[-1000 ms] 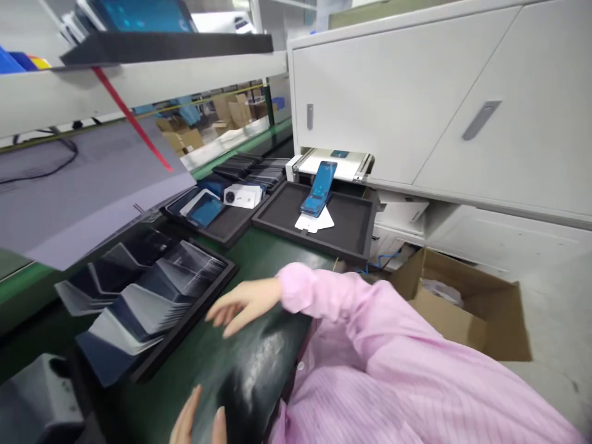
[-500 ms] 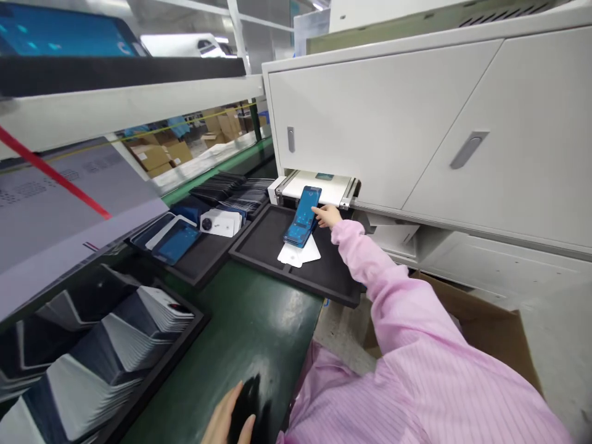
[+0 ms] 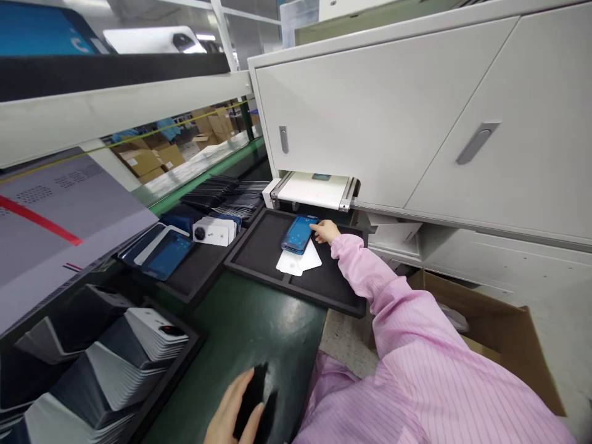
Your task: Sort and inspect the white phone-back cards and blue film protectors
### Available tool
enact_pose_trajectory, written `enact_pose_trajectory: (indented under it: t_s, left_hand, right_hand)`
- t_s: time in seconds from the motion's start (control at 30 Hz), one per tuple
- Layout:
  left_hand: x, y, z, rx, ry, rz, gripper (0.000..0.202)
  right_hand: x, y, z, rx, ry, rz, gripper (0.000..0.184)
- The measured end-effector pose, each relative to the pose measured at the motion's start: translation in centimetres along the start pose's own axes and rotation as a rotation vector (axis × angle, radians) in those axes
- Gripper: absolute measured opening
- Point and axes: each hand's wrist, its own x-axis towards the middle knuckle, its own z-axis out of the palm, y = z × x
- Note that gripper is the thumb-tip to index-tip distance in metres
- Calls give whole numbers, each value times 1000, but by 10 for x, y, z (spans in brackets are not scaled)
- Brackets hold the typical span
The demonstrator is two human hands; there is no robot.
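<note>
My right hand (image 3: 326, 232), in a pink sleeve, pinches the right edge of the top blue phone-screen panel (image 3: 298, 233). That panel lies on a small stack of similar ones in a black tray (image 3: 254, 246). White phone-back panels (image 3: 296, 264) stick out from under the stack, fanned toward me. My left hand (image 3: 235, 407) is low in the picture above the green bench top (image 3: 250, 320), its thumb and fingers apart and holding nothing. A dark shadow or reflection shows beside it on the bench.
A short white conveyor (image 3: 314, 190) comes out of a white cabinet (image 3: 370, 123) behind the tray. To the left, a second black tray (image 3: 197, 271) holds blue and white panels. Nearer stands a rack of stacked panels (image 3: 111, 364). A cardboard box (image 3: 518, 345) sits on the right.
The top blue panel, tilted up toward the conveyor before, now lies lower and flatter on the stack. My right hand came down with it. My left hand has risen slightly into view.
</note>
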Motion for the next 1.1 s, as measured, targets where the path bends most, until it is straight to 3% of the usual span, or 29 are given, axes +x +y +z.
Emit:
enact_pose_trajectory:
  t_s: [0.03, 0.1, 0.17, 0.3, 0.37, 0.43, 0.57, 0.7, 0.8, 0.93, 1.07, 1.1]
  left_hand:
    - [17, 9, -3, 11, -98, 62, 42]
    - [64, 28, -1, 16, -162, 172, 43]
    - [123, 46, 13, -17, -194, 249, 47]
    - [236, 73, 70, -22, -144, 159, 80]
    - [271, 80, 99, -13, -125, 120, 91]
    - [289, 84, 120, -7, -115, 89, 98]
    - [295, 82, 139, 10, -56, 52, 92]
    - [292, 77, 138, 15, -18, 34, 95]
    - [290, 77, 132, 6, 36, 49, 108]
    - [279, 85, 118, -10, 226, 156, 119]
    - [246, 84, 91, -33, 449, 259, 105]
    - [233, 78, 81, -27, 479, 275, 100]
  right_hand:
    - [3, -2, -1, 8, 26, 5, 34]
    - [9, -6, -1, 25, 68, 18, 34]
    - [13, -10, 2, 41, 100, 31, 34]
    - [13, -15, 12, 83, 172, 24, 34]
    - [10, -17, 16, 108, 206, 8, 35]
    - [7, -20, 17, 130, 228, -9, 35]
    - [2, -26, 15, 159, 206, -40, 34]
    - [-11, -37, 14, 182, 113, -123, 34]
    - [-33, -46, 18, 192, 55, -270, 31]
    - [-94, -50, 37, 197, 61, -566, 12]
    - [-176, -33, 65, 201, 15, -851, 10]
    - [-194, -27, 70, 198, -18, -1009, 8]
